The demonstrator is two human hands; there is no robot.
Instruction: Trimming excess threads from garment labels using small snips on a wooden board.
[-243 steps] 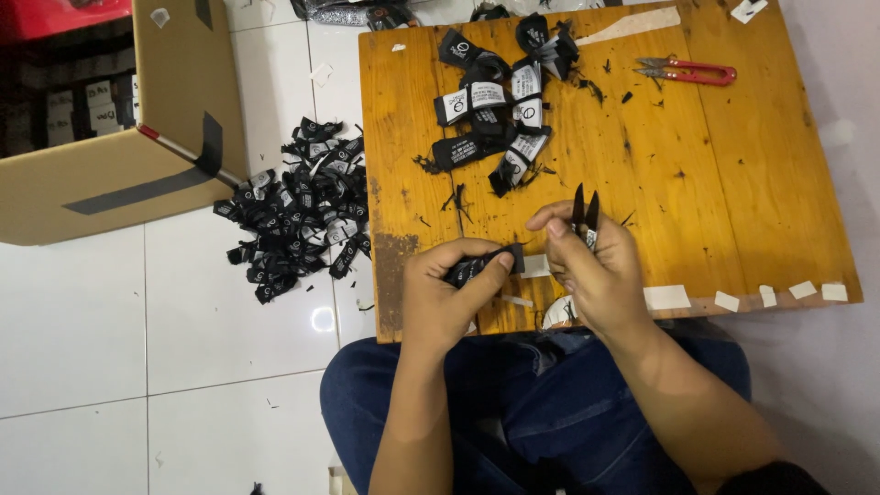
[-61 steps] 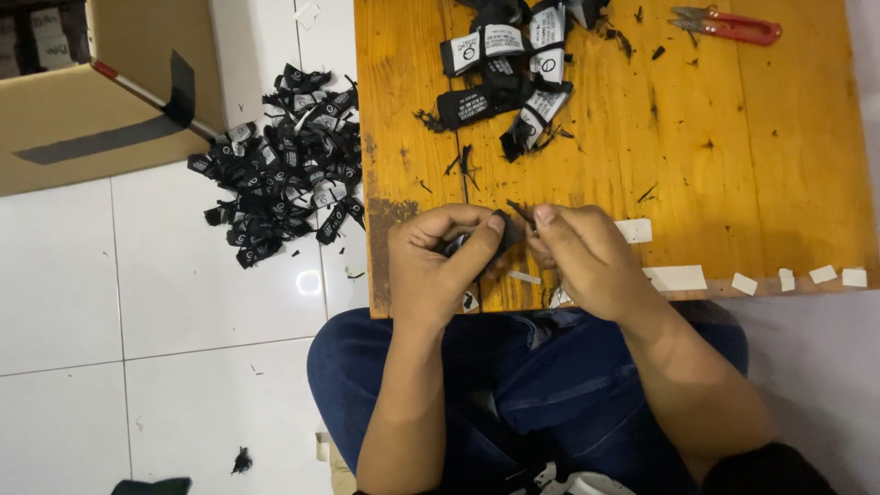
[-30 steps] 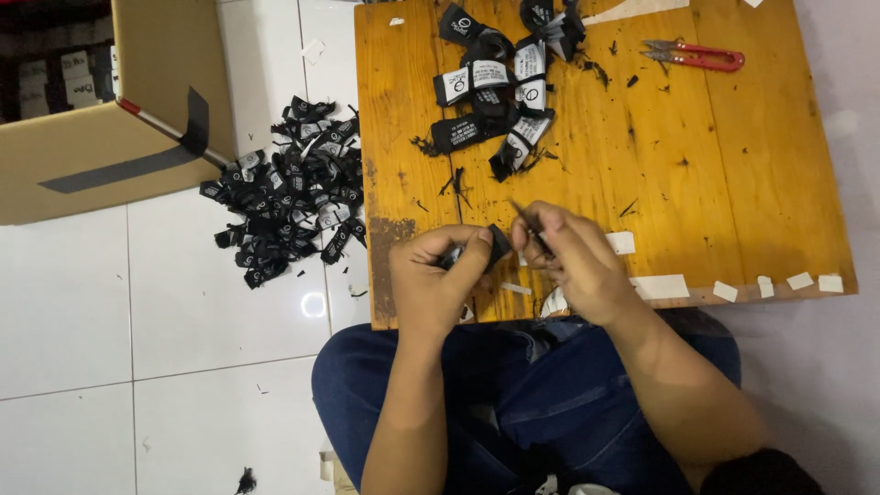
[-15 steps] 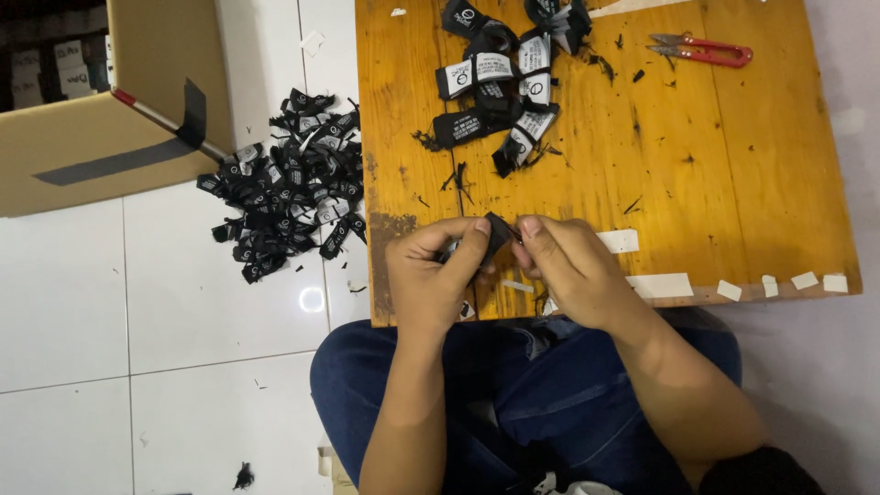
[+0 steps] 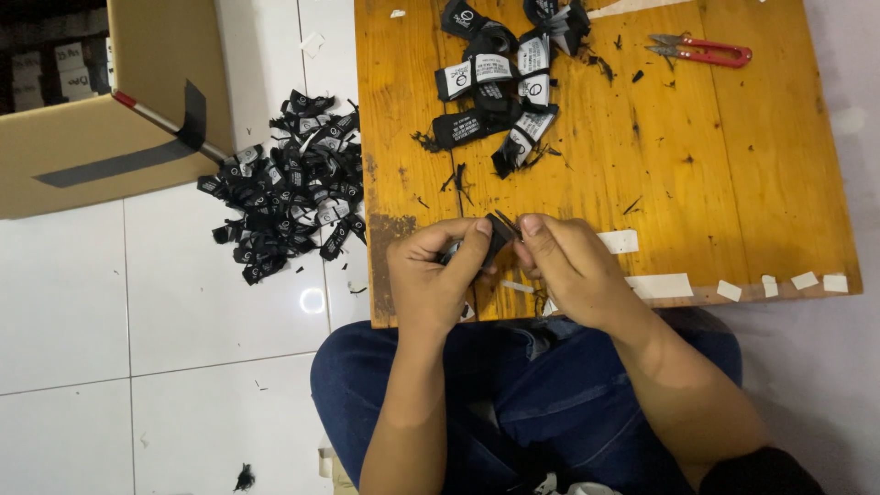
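Your left hand (image 5: pixel 431 280) and right hand (image 5: pixel 568 266) pinch one black label (image 5: pixel 500 231) between fingertips just above the table's (image 5: pixel 733 183) near edge (close to the eye for fine work), unworked labels (image 5: pixel 500 87) piled ahead, snips (image 5: pixel 701 51) lying aside.

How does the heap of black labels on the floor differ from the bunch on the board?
The floor heap is larger and densely jumbled on white tile; the board bunch is smaller, with labels spread looser on the wooden board. The floor heap lies beside the cardboard box; the board bunch lies beyond both hands. Both are black labels with white patches.
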